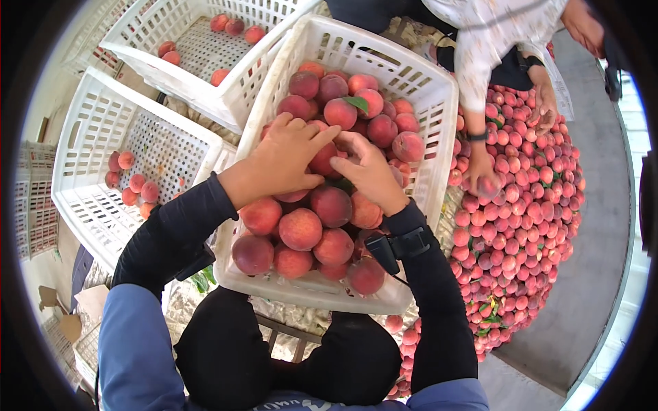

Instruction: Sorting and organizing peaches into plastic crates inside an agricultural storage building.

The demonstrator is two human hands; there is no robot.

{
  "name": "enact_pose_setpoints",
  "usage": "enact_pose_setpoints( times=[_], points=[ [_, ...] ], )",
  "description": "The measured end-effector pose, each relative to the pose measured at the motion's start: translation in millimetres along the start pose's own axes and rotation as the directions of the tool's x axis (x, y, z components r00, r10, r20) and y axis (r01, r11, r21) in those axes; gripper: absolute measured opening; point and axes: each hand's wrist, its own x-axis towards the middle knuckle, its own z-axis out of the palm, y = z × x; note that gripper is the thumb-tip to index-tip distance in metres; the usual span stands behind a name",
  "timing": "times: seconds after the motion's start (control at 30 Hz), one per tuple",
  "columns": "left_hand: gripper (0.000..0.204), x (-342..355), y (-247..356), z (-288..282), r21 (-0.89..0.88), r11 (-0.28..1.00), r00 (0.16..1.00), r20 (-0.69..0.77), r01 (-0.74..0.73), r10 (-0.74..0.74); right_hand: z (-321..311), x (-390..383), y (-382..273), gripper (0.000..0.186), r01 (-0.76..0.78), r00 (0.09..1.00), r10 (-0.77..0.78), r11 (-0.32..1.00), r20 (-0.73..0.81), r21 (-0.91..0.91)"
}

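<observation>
A white plastic crate point(315, 296) stands in front of me, well filled with red peaches point(300, 229). Over its middle, my left hand point(284, 156) bends its thumb and forefinger around one peach point(321, 162). From the other side my right hand point(372, 171) meets that same peach, its thumb and fingertips curled against it. The two hands' fingertips almost touch. My palms hide the peach's lower part and some fruit beneath. A green leaf point(357, 103) lies on the peaches beyond my hands.
Two more white crates, one at left point(75, 185) and one at far left point(233, 103), hold several peaches each. A large peach heap point(514, 226) spreads at right over a grey surface point(603, 226). There, a co-worker's hand point(482, 171) reaches onto the fruit.
</observation>
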Motion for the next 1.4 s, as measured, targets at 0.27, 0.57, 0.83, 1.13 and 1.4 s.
enact_pose_setpoints(
  times=[0.27, 0.57, 0.83, 1.13, 1.4],
  points=[
    [0.057, -2, -1, 8, 0.031, 0.999, 0.995, -0.094, 0.024, -0.021, -86, -2, 22, 0.055, -0.006, 0.904, -0.419, 0.194, -0.089, -0.981],
    [0.056, -3, -4, 12, 0.034, 0.999, 0.994, -0.098, 0.04, -0.037, -64, -10, -15, 0.057, 0.141, 0.963, -0.264, 0.652, -0.049, -0.745],
    [0.056, -4, -4, 11, 0.019, 1.0, 0.994, -0.111, 0.024, -0.021, -17, -31, 12, 0.053, 0.287, 0.957, -0.262, 0.813, 0.122, -0.506],
    [0.069, -9, 16, 7, 0.123, 0.991, 0.993, -0.097, -0.049, 0.061, -6, -43, 18, 0.044, 0.242, 0.951, -0.309, 0.779, -0.019, -0.579],
    [0.081, -12, 29, 14, 0.103, 0.977, 0.979, 0.103, -0.187, 0.177, -54, -55, -8, 0.028, 0.027, 0.972, -0.059, 0.989, -0.228, -0.142]
  ],
)
